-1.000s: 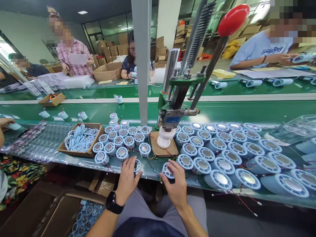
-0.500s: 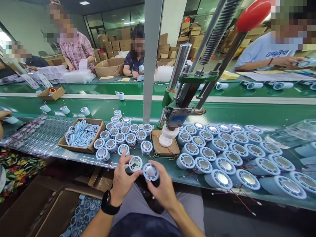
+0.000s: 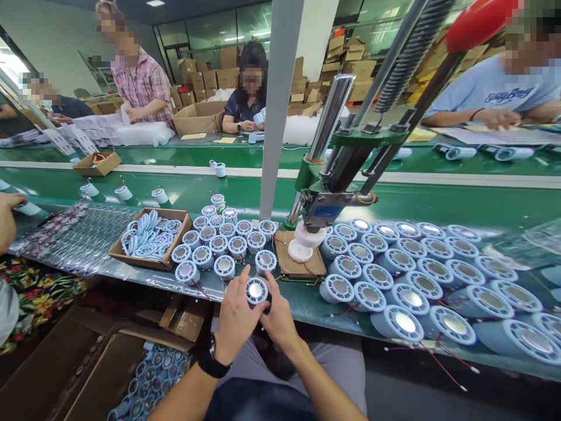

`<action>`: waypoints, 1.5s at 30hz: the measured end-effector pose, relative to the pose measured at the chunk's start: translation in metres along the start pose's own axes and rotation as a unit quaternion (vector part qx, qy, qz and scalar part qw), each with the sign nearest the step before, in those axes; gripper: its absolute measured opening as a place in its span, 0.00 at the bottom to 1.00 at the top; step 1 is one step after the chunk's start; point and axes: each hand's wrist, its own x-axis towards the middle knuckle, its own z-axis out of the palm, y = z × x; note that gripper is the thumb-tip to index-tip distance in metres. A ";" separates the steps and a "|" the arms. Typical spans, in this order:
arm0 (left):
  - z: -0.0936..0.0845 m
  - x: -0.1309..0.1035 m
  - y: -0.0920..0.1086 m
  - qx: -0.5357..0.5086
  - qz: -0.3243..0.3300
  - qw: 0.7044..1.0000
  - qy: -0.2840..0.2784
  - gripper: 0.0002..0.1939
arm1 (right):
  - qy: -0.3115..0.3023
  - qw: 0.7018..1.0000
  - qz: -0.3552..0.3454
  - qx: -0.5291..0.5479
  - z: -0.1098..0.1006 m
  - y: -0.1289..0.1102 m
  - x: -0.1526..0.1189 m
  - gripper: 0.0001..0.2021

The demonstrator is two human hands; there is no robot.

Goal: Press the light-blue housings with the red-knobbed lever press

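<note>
Cylinders (image 3: 410,298) left and right of press (image 3: 328,210)

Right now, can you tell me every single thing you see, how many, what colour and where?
table: at least 1, green, across the view
held cup: 1, pale blue, silver top, between both hands
table cups: many, pale blue, both sides of the press
press: 1, mostly green and silver, right of the post
knob: 1, red, at the press's top
board: 1, brown, beneath the press
post: 1, grey, behind the cups
rings: many, pale blue, in the ring box
ring box: 1, brown, left
back boxes: many, brown, background
other people: several, mixed clothing, mostly across the table
watch: 1, black, left wrist
hands: 2, bare, around the held cup
</note>
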 end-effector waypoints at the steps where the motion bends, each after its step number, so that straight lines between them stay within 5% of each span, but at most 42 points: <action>1: 0.002 -0.002 0.000 -0.009 -0.011 1.000 0.008 0.42 | -0.002 1.000 -0.002 -0.005 0.000 0.001 0.000 0.39; 7: 0.027 -0.013 -0.012 -0.079 -0.032 0.996 0.033 0.29 | -0.085 0.993 -0.039 -0.071 -0.008 0.006 0.002 0.36; 11: 0.031 -0.017 -0.024 -0.139 -0.033 0.990 -0.017 0.26 | -0.181 0.966 -0.108 -0.150 -0.064 -0.035 0.020 0.36; 13: 0.024 -0.012 -0.021 -0.155 -0.056 0.986 -0.038 0.27 | -0.114 0.956 -0.187 -0.195 -0.113 -0.081 0.042 0.32; 16: 0.009 0.008 -0.002 -0.169 -0.086 0.981 -0.047 0.27 | 0.108 0.915 -0.293 -0.256 -0.196 -0.166 0.096 0.24; 19: 0.004 0.043 0.029 -0.186 -0.055 0.979 -0.054 0.27 | 0.275 0.868 -0.309 -0.275 -0.259 -0.226 0.172 0.20; 21: 0.009 0.070 0.047 -0.191 -0.030 0.980 -0.052 0.27 | 0.302 0.881 -0.280 -0.233 -0.280 -0.241 0.221 0.14; 25: 0.035 0.114 0.065 -0.232 -0.022 0.971 -0.045 0.26 | 0.235 0.950 -0.178 -0.105 -0.279 -0.232 0.277 0.12; 32: 0.077 0.141 0.073 -0.308 0.009 0.947 -0.089 0.24 | 0.235 0.950 -0.201 -0.032 -0.270 -0.221 0.279 0.14; 41: 0.080 0.141 0.060 -0.306 0.029 0.943 -0.128 0.25 | 0.218 0.951 -0.217 -0.035 -0.272 -0.207 0.300 0.21; 45: 0.076 0.139 0.061 -0.295 0.038 0.945 -0.139 0.34 | 0.232 0.947 -0.213 -0.064 -0.277 -0.230 0.260 0.21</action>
